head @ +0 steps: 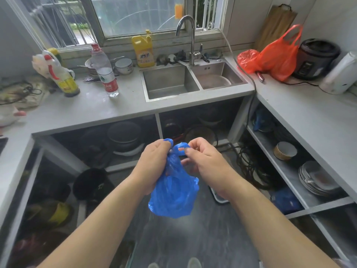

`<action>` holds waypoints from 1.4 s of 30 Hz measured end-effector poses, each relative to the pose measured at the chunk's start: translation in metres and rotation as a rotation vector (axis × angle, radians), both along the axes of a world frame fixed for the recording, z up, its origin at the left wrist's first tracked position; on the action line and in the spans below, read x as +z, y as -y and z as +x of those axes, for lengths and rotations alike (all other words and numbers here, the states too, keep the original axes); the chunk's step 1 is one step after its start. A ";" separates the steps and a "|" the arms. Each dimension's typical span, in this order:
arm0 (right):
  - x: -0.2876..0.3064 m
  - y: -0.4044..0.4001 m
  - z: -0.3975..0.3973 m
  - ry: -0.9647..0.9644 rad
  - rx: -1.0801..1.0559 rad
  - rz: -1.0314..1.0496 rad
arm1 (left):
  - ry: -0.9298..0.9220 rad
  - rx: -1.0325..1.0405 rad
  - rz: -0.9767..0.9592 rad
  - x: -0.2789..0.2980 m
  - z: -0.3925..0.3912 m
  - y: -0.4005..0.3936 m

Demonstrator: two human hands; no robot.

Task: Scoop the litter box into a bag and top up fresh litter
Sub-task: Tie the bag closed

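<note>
A small blue plastic bag (173,192) hangs in front of me above the dark floor, bulging at the bottom. My left hand (154,161) grips the bag's neck and one twisted handle, which pokes out above the fingers. My right hand (204,159) pinches the other blue handle loop between thumb and fingers, close beside the left hand. No litter box, scoop or litter shows in this view.
A grey U-shaped counter (92,113) surrounds me, with a double steel sink (170,82) and tap ahead. Bottles stand at the left, an orange bag (276,55) and rice cooker (316,59) at the right. Open shelves below hold pans, plates (316,180) and cables.
</note>
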State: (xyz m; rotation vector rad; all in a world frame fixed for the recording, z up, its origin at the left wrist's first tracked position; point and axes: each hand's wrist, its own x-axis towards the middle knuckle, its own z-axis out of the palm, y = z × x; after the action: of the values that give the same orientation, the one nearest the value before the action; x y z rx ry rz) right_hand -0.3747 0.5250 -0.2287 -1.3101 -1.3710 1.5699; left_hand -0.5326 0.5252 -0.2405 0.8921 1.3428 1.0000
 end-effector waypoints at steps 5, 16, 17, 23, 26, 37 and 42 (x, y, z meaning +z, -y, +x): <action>-0.002 0.024 -0.022 0.275 0.089 0.273 | -0.030 0.030 -0.026 0.003 0.003 0.007; -0.004 0.028 -0.009 0.264 -0.020 0.413 | 0.024 -0.125 -0.073 0.025 -0.023 0.018; -0.003 0.026 -0.005 0.237 -0.041 0.398 | 0.032 -0.145 -0.081 0.027 -0.025 0.020; 0.007 0.029 0.003 0.143 0.061 0.395 | 0.164 -0.172 -0.113 0.027 -0.027 0.026; 0.007 0.032 0.000 0.010 0.072 0.265 | 0.239 -0.139 -0.113 0.027 -0.029 0.028; 0.014 0.035 -0.006 0.032 0.087 0.252 | 0.442 -0.171 -0.159 0.032 -0.041 0.036; 0.009 0.039 -0.008 0.377 0.139 0.564 | 0.411 -0.243 -0.108 0.035 -0.048 0.040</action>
State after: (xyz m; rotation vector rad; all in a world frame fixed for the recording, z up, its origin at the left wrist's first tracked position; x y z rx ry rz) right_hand -0.3829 0.4859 -0.2201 -1.1997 -1.9914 0.9240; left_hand -0.5805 0.4852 -0.2057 0.7013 0.9086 0.8559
